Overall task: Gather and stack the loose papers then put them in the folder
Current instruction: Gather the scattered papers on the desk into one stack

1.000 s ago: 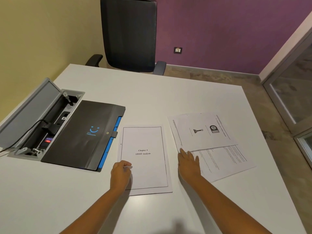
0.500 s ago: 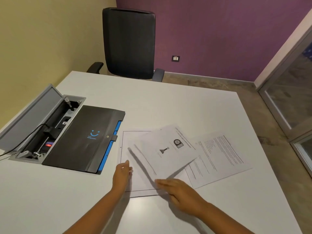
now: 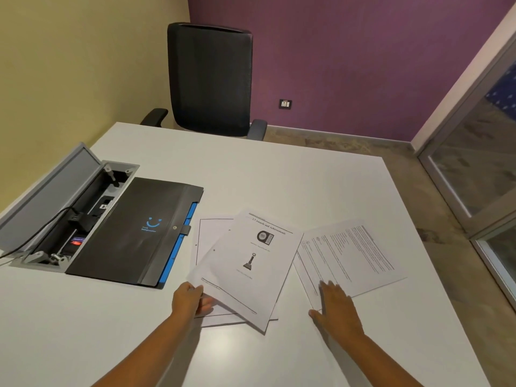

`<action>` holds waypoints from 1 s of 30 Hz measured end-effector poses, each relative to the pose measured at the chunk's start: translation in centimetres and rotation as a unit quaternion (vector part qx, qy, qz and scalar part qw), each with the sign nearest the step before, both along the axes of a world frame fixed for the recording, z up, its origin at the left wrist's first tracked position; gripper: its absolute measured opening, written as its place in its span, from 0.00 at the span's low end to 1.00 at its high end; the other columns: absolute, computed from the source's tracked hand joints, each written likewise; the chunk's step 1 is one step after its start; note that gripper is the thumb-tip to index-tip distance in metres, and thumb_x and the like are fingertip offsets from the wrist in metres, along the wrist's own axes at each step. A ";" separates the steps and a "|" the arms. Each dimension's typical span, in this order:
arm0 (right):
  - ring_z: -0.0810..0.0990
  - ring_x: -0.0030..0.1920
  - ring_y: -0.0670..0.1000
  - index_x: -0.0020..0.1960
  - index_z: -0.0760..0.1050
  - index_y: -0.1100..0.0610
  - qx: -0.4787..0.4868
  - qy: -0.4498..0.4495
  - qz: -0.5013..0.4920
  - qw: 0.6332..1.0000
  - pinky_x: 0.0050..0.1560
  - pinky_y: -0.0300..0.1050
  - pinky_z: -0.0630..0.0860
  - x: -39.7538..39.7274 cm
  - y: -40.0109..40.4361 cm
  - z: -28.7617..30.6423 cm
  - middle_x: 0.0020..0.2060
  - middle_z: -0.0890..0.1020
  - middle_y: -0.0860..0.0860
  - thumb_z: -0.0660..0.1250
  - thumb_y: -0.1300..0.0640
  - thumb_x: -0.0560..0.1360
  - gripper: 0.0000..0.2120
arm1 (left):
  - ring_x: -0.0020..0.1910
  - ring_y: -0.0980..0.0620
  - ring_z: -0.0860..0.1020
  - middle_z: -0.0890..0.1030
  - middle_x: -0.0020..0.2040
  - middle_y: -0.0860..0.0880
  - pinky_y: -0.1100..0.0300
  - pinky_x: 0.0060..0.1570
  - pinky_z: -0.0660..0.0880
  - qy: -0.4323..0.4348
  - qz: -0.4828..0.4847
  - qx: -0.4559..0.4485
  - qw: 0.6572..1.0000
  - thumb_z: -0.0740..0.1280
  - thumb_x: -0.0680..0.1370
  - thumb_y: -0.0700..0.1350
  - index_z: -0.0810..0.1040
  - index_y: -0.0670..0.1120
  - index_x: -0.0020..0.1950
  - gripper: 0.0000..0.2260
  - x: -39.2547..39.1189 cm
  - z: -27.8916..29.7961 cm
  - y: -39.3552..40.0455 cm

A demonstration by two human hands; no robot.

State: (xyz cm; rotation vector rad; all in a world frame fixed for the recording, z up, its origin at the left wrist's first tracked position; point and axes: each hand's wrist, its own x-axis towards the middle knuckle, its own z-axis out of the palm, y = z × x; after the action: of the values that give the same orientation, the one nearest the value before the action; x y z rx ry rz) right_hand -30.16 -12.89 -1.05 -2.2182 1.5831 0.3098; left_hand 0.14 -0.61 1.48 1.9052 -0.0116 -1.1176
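Note:
A sheet with two pictures (image 3: 245, 263) lies tilted on top of a bordered sheet (image 3: 208, 236) near the table's front middle. My left hand (image 3: 188, 300) pinches the near left corner of the picture sheet, fingers under it. To the right lies a sheet of dense text (image 3: 351, 255), and my right hand (image 3: 335, 308) rests flat on its near left corner with fingers spread. A black folder (image 3: 134, 230) with a blue logo and blue inner edge lies shut on the left, beside the papers.
The white table (image 3: 279, 174) carries an open grey cable box (image 3: 55, 208) with plugs and a cord, left of the folder. A black office chair (image 3: 209, 79) stands at the far edge. A glass door lies off the table's right side.
The picture sheet has slid left onto the bordered sheet and my left hand now grips its corner. My right hand let go of it and moved right onto the text sheet.

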 end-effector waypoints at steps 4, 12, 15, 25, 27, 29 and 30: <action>0.51 0.77 0.51 0.77 0.44 0.54 -0.020 0.050 0.014 0.998 0.76 0.49 0.50 1.1 0.3 -0.8 0.77 0.52 0.52 0.53 0.44 0.80 0.31 | 0.31 0.43 0.76 0.74 0.37 0.39 0.57 0.23 0.77 0.048 -0.008 -0.015 0.999 0.63 0.77 0.35 0.68 0.38 0.42 0.05 -0.2 0.7 0.0; 0.59 0.74 0.48 0.74 0.57 0.48 -0.047 0.015 -0.031 0.998 0.68 0.43 0.68 1.3 0.5 0.4 0.75 0.61 0.46 0.55 0.47 0.80 0.24 | 0.35 0.40 0.80 0.79 0.38 0.36 0.52 0.30 0.80 0.090 0.013 -0.021 0.996 0.62 0.78 0.36 0.68 0.38 0.40 0.07 1.2 1.1 -0.3; 0.58 0.75 0.47 0.73 0.58 0.47 -0.030 -0.011 -0.038 0.999 0.70 0.44 0.65 0.7 0.5 0.7 0.75 0.61 0.45 0.56 0.47 0.79 0.23 | 0.35 0.40 0.80 0.78 0.39 0.36 0.51 0.30 0.80 0.077 0.012 -0.015 0.997 0.62 0.78 0.36 0.67 0.38 0.39 0.08 1.1 0.9 0.0; 0.79 0.50 0.49 0.48 0.75 0.47 0.051 -0.118 -0.110 0.986 0.59 0.48 0.73 -5.0 0.5 2.4 0.48 0.78 0.48 0.64 0.63 0.71 0.11 | 0.22 0.48 0.81 0.77 0.38 0.36 0.60 0.20 0.77 0.071 0.004 -0.012 0.997 0.62 0.77 0.34 0.67 0.39 0.40 0.07 -0.1 0.1 0.5; 0.78 0.54 0.54 0.55 0.74 0.50 0.020 -0.147 -0.210 0.966 0.55 0.49 0.75 -6.0 0.2 2.3 0.54 0.78 0.53 0.66 0.58 0.73 0.11 | 0.29 0.43 0.81 0.78 0.43 0.34 0.61 0.20 0.77 0.078 -0.002 -0.013 0.997 0.62 0.77 0.34 0.67 0.39 0.41 0.06 -0.2 0.2 0.4; 0.73 0.62 0.58 0.65 0.68 0.56 0.007 -0.096 -0.285 0.954 0.58 0.53 0.74 -6.2 0.2 2.0 0.61 0.74 0.57 0.70 0.51 0.72 0.24 | 0.30 0.43 0.80 0.77 0.43 0.34 0.60 0.21 0.77 0.077 -0.008 -0.015 0.997 0.63 0.77 0.34 0.69 0.37 0.45 0.03 -0.3 0.4 0.3; 0.71 0.64 0.60 0.68 0.65 0.57 0.010 -0.070 -0.310 0.948 0.59 0.55 0.73 -6.1 0.3 1.8 0.63 0.72 0.59 0.71 0.48 0.70 0.31 | 0.28 0.45 0.78 0.76 0.41 0.36 0.59 0.24 0.77 0.061 -0.008 -0.018 0.998 0.63 0.76 0.34 0.69 0.36 0.51 0.06 -0.2 0.5 0.3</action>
State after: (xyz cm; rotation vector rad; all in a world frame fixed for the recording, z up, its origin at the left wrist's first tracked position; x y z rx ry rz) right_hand -36.22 -12.61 0.75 -1.5676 2.0679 -0.0181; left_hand -0.07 -0.31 1.99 1.8040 0.0218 -1.2350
